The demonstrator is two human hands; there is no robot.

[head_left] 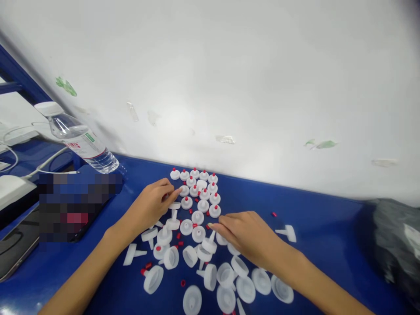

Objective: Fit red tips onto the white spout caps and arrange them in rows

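Observation:
My left hand (154,199) is at the left of a grid of white nozzle caps, its fingers curled. The thumb tip meets the edge of one white nozzle cap (183,191); anything inside the fingers is hidden. My right hand (244,227) hovers over the loose caps, fingers bent together and thumb pointing left. A small red tip cap (207,226) shows by that thumb; whether it is gripped is unclear. Upright caps with red tips, such as this nozzle cap (215,211), stand in rows at the back. Nearer, bare nozzle caps (210,276) lie scattered on their sides or upside down.
Loose red tip caps (183,283) lie among the pieces on the blue table (315,262). A water bottle (88,142), a phone (19,240) and white cables (42,166) are at left. A black plastic bag (387,236) sits at right. A white wall (229,87) rises behind.

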